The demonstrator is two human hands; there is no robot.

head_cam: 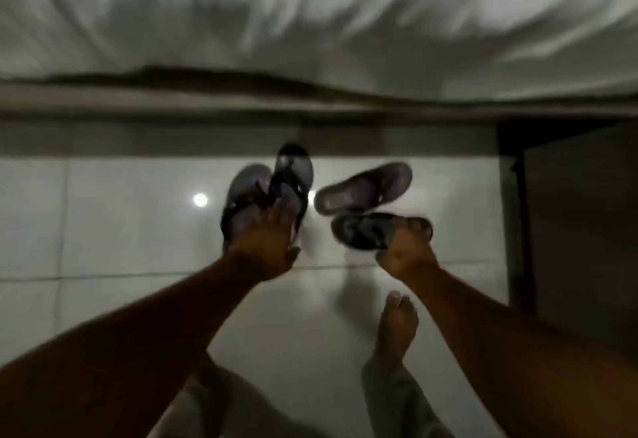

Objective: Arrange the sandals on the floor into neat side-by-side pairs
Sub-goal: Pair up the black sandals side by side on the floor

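Head view: both hands (266,244) gripping sandals (272,192) above tiled floor (121,230), beside bed (310,23), cabinet (580,213).

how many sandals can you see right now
4: two sandals side by side under the left hand, one right of them, one at the right hand.

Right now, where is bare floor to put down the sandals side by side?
Bare tiles lie left of the left hand, up to the bed edge. It is crowded between both hands, around the loose sandal and right hand.
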